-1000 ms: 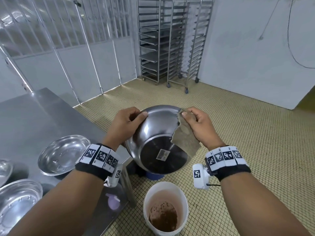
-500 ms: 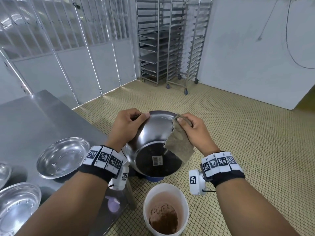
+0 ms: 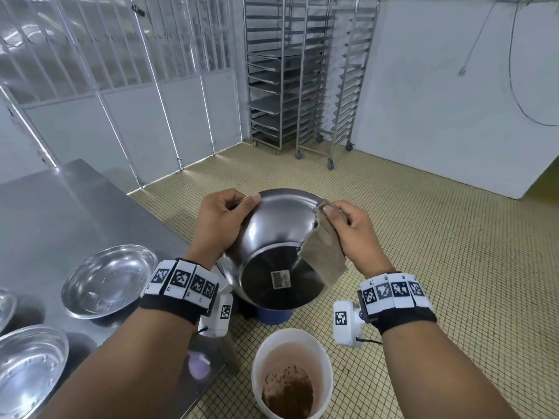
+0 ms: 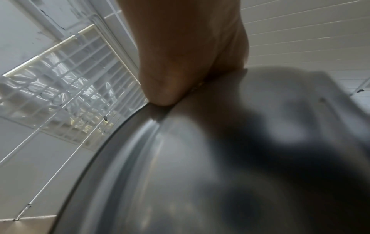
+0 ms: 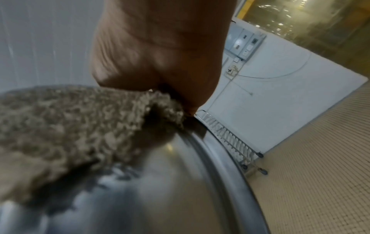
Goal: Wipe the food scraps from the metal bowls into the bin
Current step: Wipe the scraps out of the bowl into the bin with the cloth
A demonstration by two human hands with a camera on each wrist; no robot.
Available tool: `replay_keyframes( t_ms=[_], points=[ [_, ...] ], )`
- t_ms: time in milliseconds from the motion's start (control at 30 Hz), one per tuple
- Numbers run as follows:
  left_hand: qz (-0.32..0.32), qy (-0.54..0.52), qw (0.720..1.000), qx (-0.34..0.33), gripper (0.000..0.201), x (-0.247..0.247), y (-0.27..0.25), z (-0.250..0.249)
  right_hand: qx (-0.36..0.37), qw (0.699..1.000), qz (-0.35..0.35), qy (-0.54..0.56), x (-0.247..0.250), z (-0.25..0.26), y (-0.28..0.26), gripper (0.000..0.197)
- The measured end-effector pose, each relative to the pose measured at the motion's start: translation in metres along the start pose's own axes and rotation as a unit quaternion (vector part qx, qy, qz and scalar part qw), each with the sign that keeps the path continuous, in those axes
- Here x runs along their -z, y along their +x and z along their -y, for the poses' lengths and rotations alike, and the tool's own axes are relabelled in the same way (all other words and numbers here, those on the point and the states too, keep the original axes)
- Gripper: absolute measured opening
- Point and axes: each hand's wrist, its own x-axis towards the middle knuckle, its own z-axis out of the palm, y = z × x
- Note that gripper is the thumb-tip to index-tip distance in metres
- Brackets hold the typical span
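Left hand (image 3: 222,225) gripping bowl (image 3: 272,237) rim

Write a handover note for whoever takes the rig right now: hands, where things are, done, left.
Left hand grips the rim of the tilted round steel bowl, held up with its underside toward the camera.
Right hand pinches the grey-brown cloth against the opposite rim.
White plastic bin stands on the tiled floor below and nearer, brown scraps inside.
Three shallow steel bowls sit on the steel table.
Done: some scraps are in the bin.
Left: the held bowl's inside is hidden, so check it; whether the table bowls are clean I cannot tell.
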Motion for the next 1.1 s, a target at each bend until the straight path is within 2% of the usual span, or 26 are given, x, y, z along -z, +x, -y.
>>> replay_keyframes(
  t_ms=[100, 300, 400, 533, 633, 700, 800, 867, 933, 1033, 1100],
  points=[
    [0.005, -0.013, 1.0, 0.007, 0.026, -0.004, -0.002, 0.001, -0.012, 1.0, -0.015, -0.003, 0.0, 0.003, 0.003, 0.019],
    [0.018, 0.0, 1.0, -0.015, 0.026, -0.014, -0.001, -0.011, 0.07, 0.994, 0.011, -0.083, 0.005, 0.031, 0.029, 0.008],
    [0.01, -0.02, 1.0, -0.016, 0.028, -0.013, 0.003, -0.016, 0.077, 0.995, 0.002, -0.068, 0.003, 0.031, 0.028, 0.009],
    [-0.038, -0.06, 0.997, -0.003, 0.029, -0.002, 0.012, -0.015, 0.013, 0.998, -0.039, 0.057, 0.007, 0.012, 0.017, 0.017],
    [-0.04, -0.066, 0.997, -0.001, 0.027, 0.0, 0.014, -0.013, -0.036, 0.996, -0.042, 0.076, 0.009, 0.003, 0.012, 0.026],
    [-0.01, -0.044, 0.999, -0.005, 0.024, -0.003, 0.013, -0.013, -0.015, 0.999, -0.023, 0.043, 0.012, 0.01, 0.017, 0.021],
    [0.051, 0.014, 0.998, -0.032, 0.02, -0.017, 0.008, -0.015, 0.081, 0.99, 0.048, -0.11, 0.011, 0.034, 0.031, 0.01],
    [0.048, 0.006, 0.998, -0.045, 0.022, -0.024, 0.006, -0.015, 0.119, 0.977, 0.056, -0.168, 0.009, 0.046, 0.037, 0.01],
    [0.018, -0.023, 0.999, -0.036, 0.025, -0.019, 0.009, -0.013, 0.107, 0.983, 0.04, -0.146, 0.014, 0.045, 0.039, 0.012],
    [-0.043, -0.084, 0.996, -0.008, 0.024, -0.005, 0.016, -0.008, 0.04, 0.999, 0.002, -0.031, 0.025, 0.025, 0.029, 0.018],
    [-0.051, -0.092, 0.994, -0.001, 0.024, 0.0, 0.018, -0.005, 0.01, 1.0, -0.015, 0.024, 0.024, 0.016, 0.021, 0.023]
  ],
)
